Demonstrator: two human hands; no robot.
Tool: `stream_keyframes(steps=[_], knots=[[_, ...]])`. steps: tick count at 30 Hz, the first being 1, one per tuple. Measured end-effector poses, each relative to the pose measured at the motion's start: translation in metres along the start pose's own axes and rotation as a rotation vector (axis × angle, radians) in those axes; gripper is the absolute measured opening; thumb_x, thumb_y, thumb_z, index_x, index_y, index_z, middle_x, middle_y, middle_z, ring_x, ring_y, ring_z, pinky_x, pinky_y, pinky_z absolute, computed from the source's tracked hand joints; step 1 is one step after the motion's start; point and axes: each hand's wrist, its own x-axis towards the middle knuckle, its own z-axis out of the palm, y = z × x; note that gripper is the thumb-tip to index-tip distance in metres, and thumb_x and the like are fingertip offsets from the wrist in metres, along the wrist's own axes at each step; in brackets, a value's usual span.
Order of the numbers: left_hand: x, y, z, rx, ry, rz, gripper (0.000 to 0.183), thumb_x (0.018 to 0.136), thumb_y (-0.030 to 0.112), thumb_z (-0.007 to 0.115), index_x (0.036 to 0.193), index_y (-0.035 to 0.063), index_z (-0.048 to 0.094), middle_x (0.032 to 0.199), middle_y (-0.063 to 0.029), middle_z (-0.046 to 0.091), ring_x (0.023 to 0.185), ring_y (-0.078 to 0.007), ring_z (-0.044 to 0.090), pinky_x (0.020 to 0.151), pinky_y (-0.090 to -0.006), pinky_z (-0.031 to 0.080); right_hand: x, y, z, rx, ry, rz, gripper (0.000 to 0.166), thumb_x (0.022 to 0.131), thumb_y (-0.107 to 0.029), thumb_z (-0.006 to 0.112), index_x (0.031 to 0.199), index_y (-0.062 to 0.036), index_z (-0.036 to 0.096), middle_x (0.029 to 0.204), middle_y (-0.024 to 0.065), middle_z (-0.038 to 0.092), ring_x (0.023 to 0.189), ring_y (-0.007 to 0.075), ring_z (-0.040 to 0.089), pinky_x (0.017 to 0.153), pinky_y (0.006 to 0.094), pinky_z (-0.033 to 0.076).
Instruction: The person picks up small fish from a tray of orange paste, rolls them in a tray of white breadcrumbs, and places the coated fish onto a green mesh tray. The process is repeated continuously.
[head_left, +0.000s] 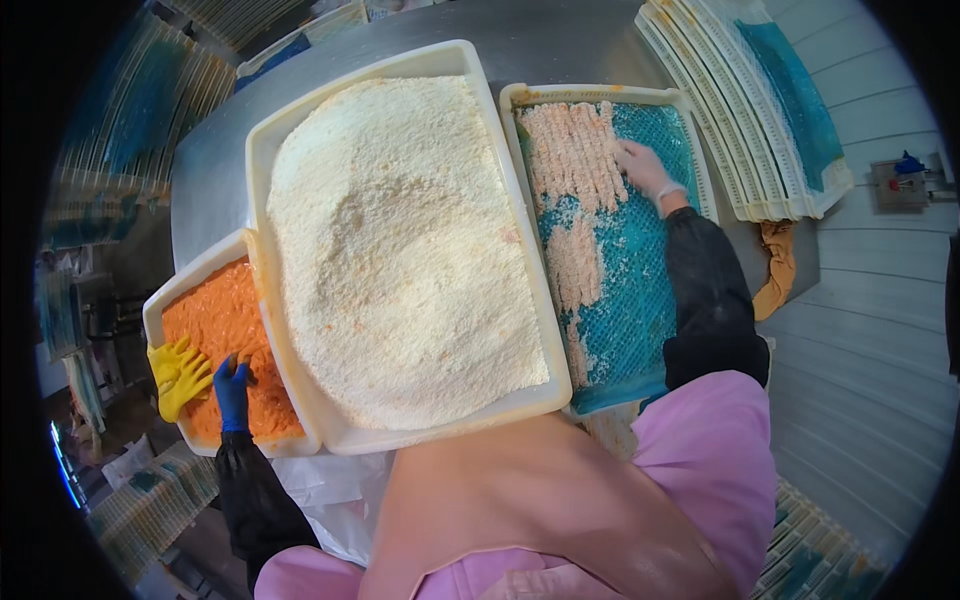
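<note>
My left hand (234, 390), in a blue glove, has its fingers curled at the surface of an orange, wet, marinated mass (217, 307) in a small white tub (154, 319). Whether a piece is pinched there is unclear. On the right, my right hand (645, 166) wears a thin clear glove. Its fingertips touch the right edge of a row of crumb-coated strips (574, 154); their grip is hidden. The strips lie side by side on teal mesh (637, 277) in a white tray (592, 94). Shorter coated pieces (574, 266) lie nearer me. Between my hands stands a large white tub (450, 431) of pale crumbs (405, 262).
A yellow rubber glove (178, 377) hangs over the small tub's left rim. The containers rest on a metal table (210, 180). Stacked white trays (739, 112) with teal mesh stand at the back right, near a brown cloth-like item (776, 266). More tray stacks (142, 105) rise at left.
</note>
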Motion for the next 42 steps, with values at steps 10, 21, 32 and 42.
stream_keyframes(steps=[10, 21, 32, 42], knots=[[-0.063, -0.101, -0.024, 0.367, 0.111, -0.022, 0.050, 0.067, -0.003, 0.064, 0.115, 0.0055, 0.052, 0.086, -0.0076, 0.059, 0.055, -0.0120, 0.052, 0.046, -0.0240, 0.043, -0.006, -0.024, -0.006, -0.254, -0.084, -0.013, 0.052, 0.089, -0.028, 0.044, 0.133, -0.0020, 0.035, 0.127, 0.0213, 0.045, 0.117, 0.0341, 0.043, 0.097, 0.0372, 0.035], [-0.078, -0.061, -0.052, -0.159, 0.318, -0.344, 0.016, 0.089, 0.022, 0.052, 0.082, 0.0092, 0.057, 0.056, 0.0028, 0.048, 0.038, -0.0063, 0.041, 0.034, -0.0210, 0.031, -0.017, -0.076, 0.017, 0.693, -0.096, -0.026, 0.053, 0.097, -0.028, 0.034, 0.141, -0.0032, 0.019, 0.146, 0.0095, 0.020, 0.135, 0.0200, 0.019, 0.109, 0.0311, 0.017], [-0.053, 0.200, 0.143, 0.498, -0.119, 0.702, 0.030, 0.071, -0.002, 0.063, 0.099, 0.0067, 0.064, 0.096, -0.0108, 0.061, 0.088, -0.0285, 0.057, 0.076, -0.0335, 0.046, -0.198, -0.224, 0.110, 0.332, -0.452, -0.268, 0.055, 0.087, -0.023, 0.053, 0.130, 0.0063, 0.037, 0.133, 0.0207, 0.041, 0.127, 0.0288, 0.036, 0.105, 0.0334, 0.027], [-0.037, 0.099, 0.052, 0.541, 0.390, 0.509, 0.020, 0.070, 0.003, 0.066, 0.090, 0.0068, 0.067, 0.086, -0.0126, 0.057, 0.084, -0.0281, 0.054, 0.073, -0.0361, 0.043, -0.194, -0.308, 0.165, -0.007, -0.428, -0.477, 0.036, 0.074, -0.025, 0.065, 0.100, -0.0009, 0.060, 0.093, 0.0186, 0.058, 0.091, 0.0349, 0.054, 0.080, 0.0364, 0.045]])
